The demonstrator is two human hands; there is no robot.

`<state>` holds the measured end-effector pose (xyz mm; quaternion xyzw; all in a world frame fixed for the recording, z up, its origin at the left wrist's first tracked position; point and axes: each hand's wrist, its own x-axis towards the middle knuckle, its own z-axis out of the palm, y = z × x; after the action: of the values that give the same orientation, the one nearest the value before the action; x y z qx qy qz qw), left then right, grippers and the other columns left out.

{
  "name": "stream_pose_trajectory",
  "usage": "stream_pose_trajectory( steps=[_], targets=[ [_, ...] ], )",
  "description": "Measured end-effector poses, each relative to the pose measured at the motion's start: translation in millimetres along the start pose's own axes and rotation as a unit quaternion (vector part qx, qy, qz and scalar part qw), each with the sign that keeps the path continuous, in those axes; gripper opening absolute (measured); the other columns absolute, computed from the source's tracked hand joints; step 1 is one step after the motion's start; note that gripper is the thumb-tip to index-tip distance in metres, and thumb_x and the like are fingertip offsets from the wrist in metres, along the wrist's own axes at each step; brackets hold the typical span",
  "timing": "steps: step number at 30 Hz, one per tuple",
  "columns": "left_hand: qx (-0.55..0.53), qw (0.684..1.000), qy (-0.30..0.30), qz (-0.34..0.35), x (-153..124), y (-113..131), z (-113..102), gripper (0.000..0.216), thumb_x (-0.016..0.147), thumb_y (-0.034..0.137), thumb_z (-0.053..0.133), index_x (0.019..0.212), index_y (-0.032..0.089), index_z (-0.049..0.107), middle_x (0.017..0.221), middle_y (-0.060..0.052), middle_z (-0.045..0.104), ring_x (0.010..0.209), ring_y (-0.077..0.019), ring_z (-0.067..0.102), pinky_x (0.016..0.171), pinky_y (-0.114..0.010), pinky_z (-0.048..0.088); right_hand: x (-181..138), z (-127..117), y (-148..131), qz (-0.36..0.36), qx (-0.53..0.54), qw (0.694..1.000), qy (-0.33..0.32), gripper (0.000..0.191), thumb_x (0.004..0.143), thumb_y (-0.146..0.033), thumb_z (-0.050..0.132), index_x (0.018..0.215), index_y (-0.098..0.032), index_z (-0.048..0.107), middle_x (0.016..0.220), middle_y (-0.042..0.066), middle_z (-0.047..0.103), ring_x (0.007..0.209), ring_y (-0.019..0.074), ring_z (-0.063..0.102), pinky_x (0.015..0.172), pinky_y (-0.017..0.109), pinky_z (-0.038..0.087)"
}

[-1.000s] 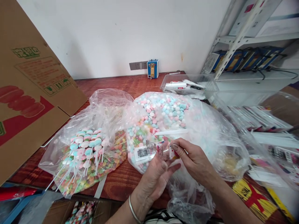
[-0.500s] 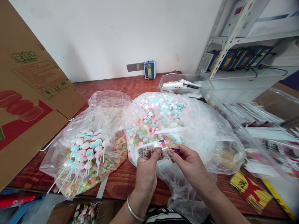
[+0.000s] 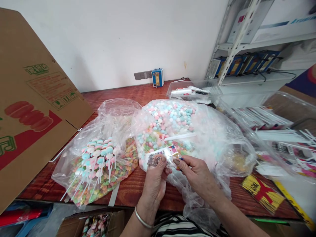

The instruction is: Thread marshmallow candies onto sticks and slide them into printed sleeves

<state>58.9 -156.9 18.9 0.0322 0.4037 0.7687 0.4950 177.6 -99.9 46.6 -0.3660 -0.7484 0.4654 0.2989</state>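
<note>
My left hand (image 3: 155, 179) and my right hand (image 3: 195, 172) both pinch a small clear printed packet (image 3: 161, 155) with a barcode label, held just above the table's front edge. The left thumb presses on the label end; the right fingertips grip the other end. Right behind the packet lies a big clear bag of pastel candies (image 3: 177, 126). To its left sits another clear bag (image 3: 103, 158) holding lollipops on white sticks and small colourful candies.
A large cardboard box flap (image 3: 32, 108) leans at the left. A clear plastic tray (image 3: 191, 92) stands at the back of the red-brown table (image 3: 138, 95). Printed packets and white sticks (image 3: 283, 138) lie at the right, below a metal shelf (image 3: 237, 36).
Both hands have stayed together on the packet, shifting slightly down and left; the packet has been turned flatter and the right fingers have closed in on its end.
</note>
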Motion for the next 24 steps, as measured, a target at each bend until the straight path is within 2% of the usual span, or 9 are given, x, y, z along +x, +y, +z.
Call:
stream_pose_trajectory(
  steps=[2, 5, 8, 12, 14, 16, 20, 22, 24],
  targets=[
    [-0.009, 1.0, -0.012, -0.014, 0, 1, -3, 0.032, 0.059, 0.025, 0.089, 0.075, 0.014, 0.063, 0.061, 0.006, 0.056, 0.048, -0.0044, 0.048, 0.05, -0.019, 0.047, -2, 0, -1, -0.012, -0.009, 1.0, -0.007, 0.043, 0.094, -0.043, 0.05, 0.059, -0.019, 0.053, 0.059, -0.003, 0.046, 0.059, 0.0126, 0.043, 0.054, 0.023, 0.035],
    [-0.068, 0.997, -0.001, -0.022, 1, 2, -7, 0.033, 0.058, 0.027, 0.089, 0.069, 0.014, 0.061, 0.057, 0.007, 0.053, 0.049, -0.0045, 0.049, 0.051, -0.018, 0.048, -6, -1, -2, -0.004, 0.033, 0.999, 0.012, 0.047, 0.096, -0.048, 0.044, 0.061, -0.02, 0.055, 0.057, -0.003, 0.048, 0.056, 0.0133, 0.047, 0.053, 0.024, 0.037],
    [-0.135, 0.99, 0.001, -0.049, 3, 2, -9, 0.034, 0.057, 0.028, 0.09, 0.07, 0.015, 0.061, 0.057, 0.008, 0.053, 0.047, -0.0034, 0.047, 0.05, -0.018, 0.047, -11, -3, -6, -0.003, 0.069, 0.996, 0.062, 0.043, 0.098, -0.048, 0.039, 0.078, -0.019, 0.063, 0.066, 0.0, 0.056, 0.059, 0.0146, 0.052, 0.055, 0.025, 0.042],
    [-0.164, 0.985, 0.012, -0.052, 4, 2, -12, 0.034, 0.056, 0.027, 0.09, 0.073, 0.017, 0.063, 0.06, 0.008, 0.055, 0.047, -0.003, 0.046, 0.051, -0.018, 0.046, -19, -5, -14, -0.104, 0.049, 0.988, 0.1, 0.022, 0.097, -0.037, 0.048, 0.099, -0.023, 0.065, 0.091, 0.003, 0.063, 0.085, 0.0181, 0.06, 0.08, 0.03, 0.048],
    [-0.152, 0.987, 0.005, -0.044, 4, 1, -11, 0.033, 0.058, 0.029, 0.09, 0.073, 0.017, 0.063, 0.06, 0.008, 0.054, 0.048, -0.0031, 0.046, 0.052, -0.018, 0.046, -20, -4, -16, -0.144, 0.041, 0.984, 0.1, 0.017, 0.097, -0.032, 0.05, 0.101, -0.025, 0.065, 0.102, 0.004, 0.062, 0.1, 0.0197, 0.059, 0.093, 0.033, 0.045],
    [-0.123, 0.992, -0.021, -0.016, 2, 1, -10, 0.032, 0.061, 0.031, 0.088, 0.07, 0.016, 0.061, 0.058, 0.007, 0.052, 0.049, -0.0035, 0.045, 0.052, -0.017, 0.045, -19, 1, -15, -0.145, 0.036, 0.985, 0.086, 0.015, 0.096, -0.031, 0.052, 0.099, -0.025, 0.066, 0.113, 0.005, 0.061, 0.112, 0.0208, 0.056, 0.1, 0.035, 0.042],
    [-0.022, 0.995, -0.068, 0.071, -5, 2, -5, 0.027, 0.067, 0.03, 0.084, 0.07, 0.016, 0.061, 0.065, 0.004, 0.057, 0.06, -0.0071, 0.054, 0.061, -0.019, 0.048, -15, 14, -5, -0.087, 0.075, 0.992, 0.048, 0.018, 0.095, -0.034, 0.055, 0.096, -0.025, 0.07, 0.127, 0.006, 0.059, 0.125, 0.0223, 0.051, 0.106, 0.039, 0.041],
    [0.006, 0.996, -0.059, 0.072, -7, 2, -5, 0.024, 0.067, 0.026, 0.084, 0.078, 0.016, 0.065, 0.073, 0.002, 0.061, 0.065, -0.0086, 0.058, 0.063, -0.02, 0.049, -14, 19, 0, -0.065, 0.099, 0.992, 0.054, 0.019, 0.095, -0.034, 0.055, 0.097, -0.025, 0.072, 0.129, 0.006, 0.06, 0.129, 0.023, 0.048, 0.111, 0.043, 0.037],
    [0.004, 0.998, -0.04, 0.055, -6, 2, -6, 0.025, 0.065, 0.023, 0.084, 0.079, 0.016, 0.065, 0.072, 0.003, 0.06, 0.062, -0.0074, 0.056, 0.059, -0.018, 0.047, -14, 22, 4, -0.061, 0.117, 0.989, 0.061, 0.02, 0.095, -0.033, 0.055, 0.097, -0.025, 0.073, 0.129, 0.006, 0.061, 0.13, 0.0231, 0.048, 0.112, 0.044, 0.035]
  ],
)
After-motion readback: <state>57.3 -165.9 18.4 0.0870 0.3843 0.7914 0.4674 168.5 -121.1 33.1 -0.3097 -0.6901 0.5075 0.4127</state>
